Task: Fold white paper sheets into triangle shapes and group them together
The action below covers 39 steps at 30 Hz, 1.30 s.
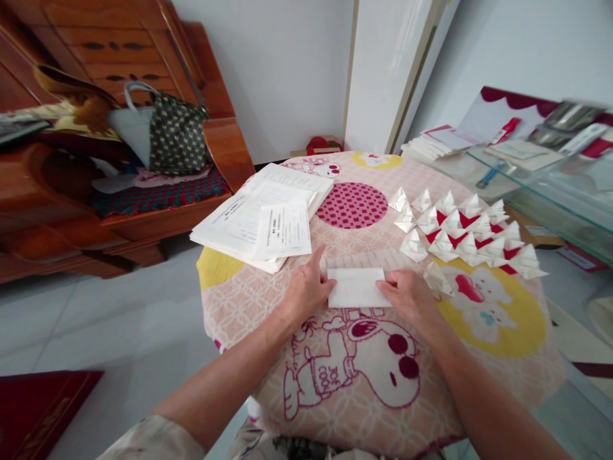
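Note:
Between my two hands is a small folded sheet of white paper (358, 287), held just above or on the patterned tablecloth. My left hand (310, 281) pinches its left edge between thumb and curled fingers, the index finger stretched forward. On the other side my right hand (407, 292) grips the right edge, thumb on top. Just beyond it lies a pale printed strip of paper (366, 258). One folded paper piece (437, 280) sits close to my right hand. Rows of similar pointed paper pieces (450, 223), some with red parts, stand farther right.
A stack of printed sheets (249, 217) lies at the table's left side. Right of the round table (268, 294) stands a glass shelf (531, 185) with papers, a red marker (506, 130) and metal bowls. A wooden bench (225, 153) with a patterned bag (175, 133) is at left.

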{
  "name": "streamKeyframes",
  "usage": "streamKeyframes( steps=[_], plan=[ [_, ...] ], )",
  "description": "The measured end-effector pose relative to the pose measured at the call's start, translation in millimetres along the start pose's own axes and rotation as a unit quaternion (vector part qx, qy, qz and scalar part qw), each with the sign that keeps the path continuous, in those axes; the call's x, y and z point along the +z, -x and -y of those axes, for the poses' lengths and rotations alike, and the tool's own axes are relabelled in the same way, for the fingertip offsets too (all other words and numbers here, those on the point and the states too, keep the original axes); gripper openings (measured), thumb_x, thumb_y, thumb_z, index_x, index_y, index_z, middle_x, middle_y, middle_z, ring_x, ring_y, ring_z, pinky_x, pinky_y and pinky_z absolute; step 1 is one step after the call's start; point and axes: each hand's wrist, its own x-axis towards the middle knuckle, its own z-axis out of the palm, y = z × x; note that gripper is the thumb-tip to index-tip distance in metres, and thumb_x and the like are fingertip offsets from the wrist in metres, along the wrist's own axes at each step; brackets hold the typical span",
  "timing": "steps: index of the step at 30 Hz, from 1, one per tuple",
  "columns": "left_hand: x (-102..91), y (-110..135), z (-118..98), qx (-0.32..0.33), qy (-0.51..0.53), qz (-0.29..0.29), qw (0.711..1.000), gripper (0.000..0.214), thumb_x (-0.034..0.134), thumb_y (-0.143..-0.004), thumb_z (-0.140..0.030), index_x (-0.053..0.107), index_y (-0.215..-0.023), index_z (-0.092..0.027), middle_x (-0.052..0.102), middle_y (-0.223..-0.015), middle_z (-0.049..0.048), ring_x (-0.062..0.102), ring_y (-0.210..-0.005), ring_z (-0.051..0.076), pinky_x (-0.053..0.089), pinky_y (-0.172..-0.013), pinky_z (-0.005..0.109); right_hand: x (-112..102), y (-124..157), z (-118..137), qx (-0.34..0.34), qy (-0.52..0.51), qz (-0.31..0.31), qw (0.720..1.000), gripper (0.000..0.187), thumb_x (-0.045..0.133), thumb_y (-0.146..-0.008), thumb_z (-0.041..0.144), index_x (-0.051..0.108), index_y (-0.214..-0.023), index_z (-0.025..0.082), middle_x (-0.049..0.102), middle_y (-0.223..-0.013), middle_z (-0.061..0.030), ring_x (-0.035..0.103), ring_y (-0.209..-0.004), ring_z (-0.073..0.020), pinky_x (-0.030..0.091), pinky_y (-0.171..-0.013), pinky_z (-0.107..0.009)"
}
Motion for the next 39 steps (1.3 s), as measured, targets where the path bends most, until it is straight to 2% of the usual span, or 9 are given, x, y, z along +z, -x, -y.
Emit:
streamKeyframes(
  steps=[5, 11, 19, 31, 39],
  plan=[
    [-2.7, 1.4, -4.1, -0.01, 0.003, 0.007, 1.0, 0.08, 0.066, -0.077, -0.015, 0.035, -0.151, -0.014, 0.066, -0.067, -0.0033, 0.06, -0.064, 0.015, 0.047, -0.069, 0.03, 3.8, 1.0, -4.5, -0.008, 0.008, -0.009, 1.0, 0.036, 0.059, -0.084, 0.029, 0.049, -0.051, 0.019, 0.049, -0.053, -0.0011, 0.04, -0.054, -0.0131, 0.024, -0.055, -0.028],
    [-4.6, 2.9, -8.7, -0.034, 0.009, 0.01, 0.999, 0.08, 0.066, -0.079, -0.013, 0.034, -0.152, -0.015, 0.065, -0.068, -0.003, 0.06, -0.065, 0.015, 0.046, -0.067, 0.03, 1.1, 1.7, -2.3, -0.007, 0.015, 0.004, 1.0, 0.038, 0.059, -0.085, 0.03, 0.045, -0.051, 0.019, 0.045, -0.053, 0.0, 0.038, -0.054, -0.0129, 0.023, -0.055, -0.029],
    [-3.0, 2.7, -6.9, -0.019, 0.02, -0.002, 1.0, 0.079, 0.065, -0.079, -0.011, 0.035, -0.152, -0.014, 0.064, -0.066, -0.004, 0.058, -0.062, 0.013, 0.044, -0.064, 0.028, -1.5, 1.5, 1.4, 0.005, 0.022, 0.016, 1.0, 0.038, 0.057, -0.085, 0.031, 0.044, -0.052, 0.02, 0.043, -0.053, 0.0002, 0.038, -0.054, -0.0133, 0.022, -0.056, -0.029],
    [-1.5, 1.6, -2.6, -0.003, 0.022, -0.007, 1.0, 0.077, 0.064, -0.079, -0.013, 0.036, -0.151, -0.013, 0.064, -0.066, -0.0029, 0.058, -0.062, 0.014, 0.046, -0.066, 0.03, 2.9, 2.2, -5.3, -0.023, 0.014, -0.003, 1.0, 0.038, 0.055, -0.086, 0.034, 0.04, -0.053, 0.02, 0.04, -0.053, 0.0008, 0.037, -0.054, -0.0133, 0.022, -0.057, -0.029],
    [-1.0, -0.1, -2.1, -0.014, 0.006, -0.003, 1.0, 0.078, 0.065, -0.078, -0.012, 0.037, -0.151, -0.014, 0.064, -0.066, -0.0031, 0.059, -0.063, 0.015, 0.047, -0.068, 0.031, 4.6, 1.5, -6.8, -0.019, 0.016, 0.0, 1.0, 0.038, 0.054, -0.086, 0.034, 0.041, -0.053, 0.02, 0.042, -0.054, 0.0006, 0.038, -0.055, -0.0138, 0.023, -0.057, -0.029]
  ],
)
